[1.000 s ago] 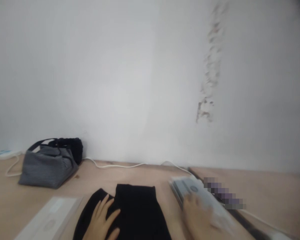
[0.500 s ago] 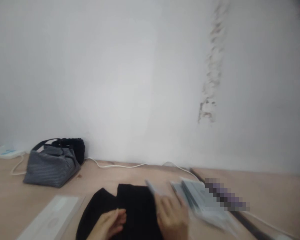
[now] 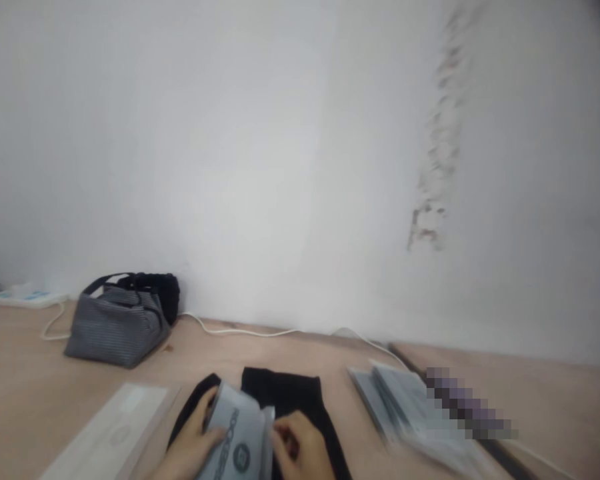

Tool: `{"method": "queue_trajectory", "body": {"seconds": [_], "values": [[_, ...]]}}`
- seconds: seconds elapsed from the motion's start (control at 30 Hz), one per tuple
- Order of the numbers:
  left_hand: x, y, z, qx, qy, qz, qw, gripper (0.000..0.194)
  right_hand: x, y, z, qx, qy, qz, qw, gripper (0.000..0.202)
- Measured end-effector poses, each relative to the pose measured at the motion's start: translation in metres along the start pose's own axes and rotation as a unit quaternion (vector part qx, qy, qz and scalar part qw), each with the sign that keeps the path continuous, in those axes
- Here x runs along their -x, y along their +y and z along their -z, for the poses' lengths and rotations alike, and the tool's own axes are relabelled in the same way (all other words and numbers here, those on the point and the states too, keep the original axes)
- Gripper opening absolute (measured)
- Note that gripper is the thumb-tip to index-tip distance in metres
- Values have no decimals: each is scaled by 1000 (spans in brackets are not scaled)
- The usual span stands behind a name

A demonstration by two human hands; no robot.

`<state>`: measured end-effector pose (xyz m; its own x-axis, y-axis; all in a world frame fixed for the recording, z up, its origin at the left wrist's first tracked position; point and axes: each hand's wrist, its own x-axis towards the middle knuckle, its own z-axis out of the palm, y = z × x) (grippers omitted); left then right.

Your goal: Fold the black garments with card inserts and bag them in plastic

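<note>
A grey printed packaging bag (image 3: 240, 437) with dark lettering and a round logo is held up in front of me. My left hand (image 3: 197, 430) grips its left side, the thumb lying across the front. At the bag's right edge, my right hand (image 3: 300, 443) has its fingers curled and pinched on the rim. Beneath the bag and both hands lies a black cloth item (image 3: 290, 390) on the table, partly covered, showing two separate upper ends.
Several similar grey bags (image 3: 405, 407) lie in a pile on the right. A long white box (image 3: 117, 427) is at the left. Behind it sit a striped grey handbag (image 3: 115, 330), a power strip (image 3: 25, 297) and a white cable (image 3: 250, 331) along the wall (image 3: 255, 167).
My right hand has come left from beside the pile with a grey bag. My left hand, empty before, now holds the bag too. The view has shifted slightly.
</note>
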<state>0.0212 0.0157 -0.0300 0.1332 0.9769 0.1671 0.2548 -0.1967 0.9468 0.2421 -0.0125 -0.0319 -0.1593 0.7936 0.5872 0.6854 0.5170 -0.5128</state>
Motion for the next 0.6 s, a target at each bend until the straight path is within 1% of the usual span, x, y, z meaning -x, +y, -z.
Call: {"method": "queue_trajectory", "body": {"seconds": [0.03, 0.07, 0.1, 0.13, 0.17, 0.2, 0.23, 0.27, 0.3, 0.33, 0.4, 0.47, 0.6], "values": [[-1, -4, 0, -79, 41, -44, 995, 66, -5, 9, 1, -33, -7, -90, 995, 10], [-2, -7, -1, -158, 70, -91, 981, 65, -10, 17, 1, -72, -22, -184, 980, 8], [-4, -8, -4, -228, 80, -136, 961, 60, -14, 24, -2, -112, -43, -266, 956, 8], [-5, -7, -8, -283, 66, -175, 940, 52, -19, 29, -5, -145, -66, -324, 932, 10], [-5, -3, -13, -324, 29, -210, 922, 45, -23, 32, -10, -166, -83, -356, 916, 15], [-6, 2, -19, -352, -22, -238, 905, 40, -27, 34, -16, -175, -90, -370, 908, 20], [-7, 7, -24, -370, -74, -257, 890, 39, -32, 35, -21, -176, -89, -373, 906, 24], [-7, 13, -30, -382, -122, -264, 877, 41, -37, 34, -27, -178, -86, -380, 904, 26], [-8, 18, -35, -389, -159, -260, 869, 43, -41, 33, -32, -178, -82, -387, 901, 27], [-8, 21, -39, -394, -184, -244, 867, 44, -44, 31, -35, -176, -79, -394, 899, 28], [-8, 23, -44, -405, -198, -196, 871, 43, -49, 29, -41, -170, -79, -402, 896, 29], [-7, 20, -47, -416, -190, -162, 875, 43, -48, 26, -44, -167, -87, -405, 895, 32], [-3, 15, -50, -425, -173, -131, 879, 44, -37, 21, -42, -165, -125, -398, 894, 36]]}}
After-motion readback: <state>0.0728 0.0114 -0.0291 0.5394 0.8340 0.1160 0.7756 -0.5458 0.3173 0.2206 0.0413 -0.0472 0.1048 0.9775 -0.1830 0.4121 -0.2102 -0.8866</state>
